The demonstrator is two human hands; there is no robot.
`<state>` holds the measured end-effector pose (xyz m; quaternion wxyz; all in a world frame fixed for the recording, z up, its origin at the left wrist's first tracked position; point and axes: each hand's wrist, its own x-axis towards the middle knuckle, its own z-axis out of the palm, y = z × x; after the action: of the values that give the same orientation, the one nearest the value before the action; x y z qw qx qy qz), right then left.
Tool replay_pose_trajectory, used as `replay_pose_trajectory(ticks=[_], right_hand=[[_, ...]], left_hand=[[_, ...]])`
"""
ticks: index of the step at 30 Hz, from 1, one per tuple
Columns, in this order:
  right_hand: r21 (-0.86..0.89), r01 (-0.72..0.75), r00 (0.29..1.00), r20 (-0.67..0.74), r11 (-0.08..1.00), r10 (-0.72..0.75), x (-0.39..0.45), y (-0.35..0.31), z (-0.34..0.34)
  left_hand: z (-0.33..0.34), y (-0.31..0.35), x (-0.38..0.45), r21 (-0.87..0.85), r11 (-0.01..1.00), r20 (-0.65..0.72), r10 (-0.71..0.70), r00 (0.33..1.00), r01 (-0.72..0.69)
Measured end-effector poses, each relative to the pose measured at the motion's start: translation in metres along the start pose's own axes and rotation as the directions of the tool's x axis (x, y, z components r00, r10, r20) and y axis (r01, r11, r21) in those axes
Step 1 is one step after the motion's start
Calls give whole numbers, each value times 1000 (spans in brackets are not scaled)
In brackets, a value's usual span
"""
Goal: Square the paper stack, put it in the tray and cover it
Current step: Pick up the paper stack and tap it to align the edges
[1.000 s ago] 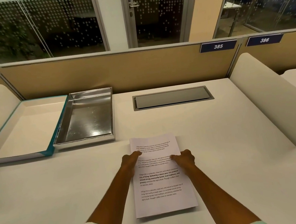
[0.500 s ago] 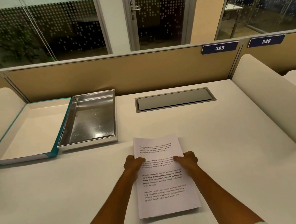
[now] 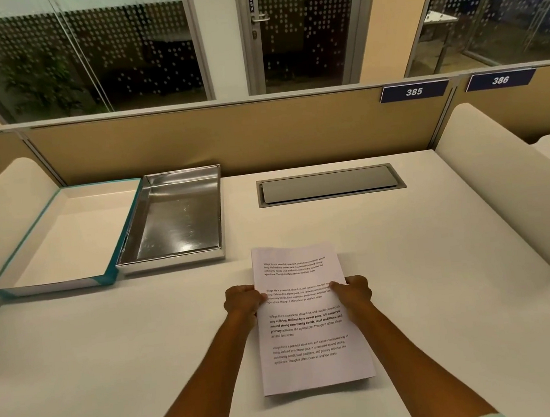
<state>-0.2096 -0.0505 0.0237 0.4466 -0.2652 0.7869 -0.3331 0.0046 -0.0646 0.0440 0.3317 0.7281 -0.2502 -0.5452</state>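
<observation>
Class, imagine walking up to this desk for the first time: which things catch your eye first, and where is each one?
The printed paper stack lies front and centre on the white desk, gripped at its sides by the left hand and right hand. At the back left, a shiny metal tray sits beside a teal-edged box lid, both empty.

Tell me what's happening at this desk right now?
A person grips a printed paper stack by its two long edges, left hand on one side and right hand on the other, with the pages over the white desk. To the far left sit an empty metal tray and, right beside it, a teal-edged box lid lying open side up. Nothing is in the tray yet.
</observation>
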Motion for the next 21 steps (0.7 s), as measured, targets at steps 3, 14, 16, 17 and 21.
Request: replay_pose_trajectory(ticks=[3, 14, 16, 17, 21], right_hand=[[54, 69, 997, -46, 996, -66, -6, -14, -3], [205, 440, 894, -197, 874, -403, -28, -64, -21], [219, 481, 874, -201, 849, -443, -31, -64, -24], [226, 499, 864, -202, 837, -461, -33, -63, -24], [260, 545, 838, -209, 797, -505, -36, -53, -25]], left_hand=[[-1, 12, -5, -34, 996, -2, 79, 997, -79], [-5, 59, -42, -205, 830, 3, 530, 848, -518], [-7, 59, -46, -217, 800, 5, 575, 818, -560], [-8, 58, -48, -221, 788, 5, 590, 807, -575], [-13, 49, -51, -234, 759, -13, 623, 782, -608]])
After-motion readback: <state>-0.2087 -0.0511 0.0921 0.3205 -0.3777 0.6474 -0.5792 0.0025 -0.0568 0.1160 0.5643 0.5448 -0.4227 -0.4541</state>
